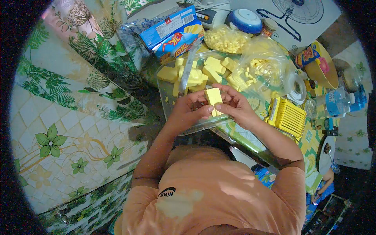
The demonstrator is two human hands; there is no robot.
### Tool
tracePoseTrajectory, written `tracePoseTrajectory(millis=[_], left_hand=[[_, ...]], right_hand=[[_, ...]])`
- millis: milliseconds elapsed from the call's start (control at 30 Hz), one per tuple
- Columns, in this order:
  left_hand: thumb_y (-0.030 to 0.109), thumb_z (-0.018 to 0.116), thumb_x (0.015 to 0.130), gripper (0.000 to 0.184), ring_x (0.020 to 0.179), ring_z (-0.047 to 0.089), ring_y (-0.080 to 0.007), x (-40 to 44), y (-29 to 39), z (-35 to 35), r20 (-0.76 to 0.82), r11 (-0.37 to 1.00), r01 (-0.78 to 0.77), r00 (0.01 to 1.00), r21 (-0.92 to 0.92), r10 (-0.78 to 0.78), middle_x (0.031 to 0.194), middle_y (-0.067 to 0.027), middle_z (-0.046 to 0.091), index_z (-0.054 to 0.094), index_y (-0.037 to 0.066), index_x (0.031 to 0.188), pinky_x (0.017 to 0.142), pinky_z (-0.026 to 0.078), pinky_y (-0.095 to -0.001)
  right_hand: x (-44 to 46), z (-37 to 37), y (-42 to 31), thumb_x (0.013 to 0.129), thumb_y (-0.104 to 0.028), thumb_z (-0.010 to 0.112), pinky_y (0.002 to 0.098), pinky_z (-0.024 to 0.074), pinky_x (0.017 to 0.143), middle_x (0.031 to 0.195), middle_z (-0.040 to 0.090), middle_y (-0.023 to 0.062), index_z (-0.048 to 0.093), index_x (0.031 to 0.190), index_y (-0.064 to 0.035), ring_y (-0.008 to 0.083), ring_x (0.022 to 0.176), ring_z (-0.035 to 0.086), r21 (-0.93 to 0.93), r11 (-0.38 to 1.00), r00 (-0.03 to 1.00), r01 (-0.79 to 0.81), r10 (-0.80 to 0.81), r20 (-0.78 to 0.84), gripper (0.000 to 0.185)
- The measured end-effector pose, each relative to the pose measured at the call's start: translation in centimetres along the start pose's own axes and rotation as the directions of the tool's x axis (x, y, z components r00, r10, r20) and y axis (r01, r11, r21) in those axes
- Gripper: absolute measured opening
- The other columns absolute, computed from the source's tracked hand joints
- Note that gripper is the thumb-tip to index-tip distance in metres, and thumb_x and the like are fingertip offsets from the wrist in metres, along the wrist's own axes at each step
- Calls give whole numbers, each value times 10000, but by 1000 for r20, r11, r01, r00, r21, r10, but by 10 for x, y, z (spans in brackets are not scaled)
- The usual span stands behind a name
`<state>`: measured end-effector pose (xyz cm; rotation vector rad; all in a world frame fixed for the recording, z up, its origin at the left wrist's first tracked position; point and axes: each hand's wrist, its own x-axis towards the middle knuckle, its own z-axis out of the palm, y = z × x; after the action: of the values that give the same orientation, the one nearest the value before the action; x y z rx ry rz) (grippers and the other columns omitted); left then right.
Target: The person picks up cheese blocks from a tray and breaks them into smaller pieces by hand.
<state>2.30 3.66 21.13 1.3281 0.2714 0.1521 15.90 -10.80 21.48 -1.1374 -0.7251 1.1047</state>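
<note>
Both hands hold one yellow block (213, 98) over the near edge of a clear tray (192, 128). My left hand (194, 107) grips it from the left, thumb on its lower part; my right hand (234, 105) grips it from the right, fingers curled behind. More yellow blocks (192, 76) lie piled in the tray. A knife (188, 68) rests across them, blade pointing up and away. To the right, a clear plastic bag (266, 64) holds small yellow pieces.
Behind the tray are a blue box (174, 33), a bag of yellow cubes (227, 39) and a blue bowl (244, 21). On the right are a yellow slotted slicer (288, 117), a tape roll (296, 89) and a plastic bottle (338, 102). A person's arm (326, 182) shows at lower right.
</note>
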Motion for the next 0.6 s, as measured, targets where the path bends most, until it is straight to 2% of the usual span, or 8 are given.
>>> tracePoseTrajectory(millis=[233,333,433,600], left_hand=[[160,651,828,456,775,585,-89,-1,3,-2,13,1000,11,1000,17,-11,914,-29,608,503,17,1235,644,503,-232],[151,655,825,467,771,588,-95,0,5,-4,24,998,41,999,40,-42,927,-45,605,493,9,1240,648,511,-239],[139,653,825,466,777,593,-105,1,-2,-1,-72,998,-39,996,40,42,942,-57,604,488,5,1240,651,522,-250],[112,642,828,477,809,598,-123,0,4,-1,-44,998,-40,998,-43,38,971,-63,593,471,12,1262,660,536,-259]], right_hand=[[0,-3,5,841,-84,629,261,455,813,981,626,44,400,1310,-55,122,892,588,28,1000,1000,-4,4,1,523],[-1,3,2,835,-67,629,255,454,808,967,628,43,407,1306,-52,114,888,588,-27,998,999,49,-49,-3,521],[-1,1,3,827,-54,633,251,454,801,955,633,43,411,1306,-51,106,884,588,-65,996,997,62,-59,48,528],[-1,-2,3,825,-53,632,250,456,797,956,638,49,412,1308,-58,101,876,592,3,1000,999,4,-4,38,531]])
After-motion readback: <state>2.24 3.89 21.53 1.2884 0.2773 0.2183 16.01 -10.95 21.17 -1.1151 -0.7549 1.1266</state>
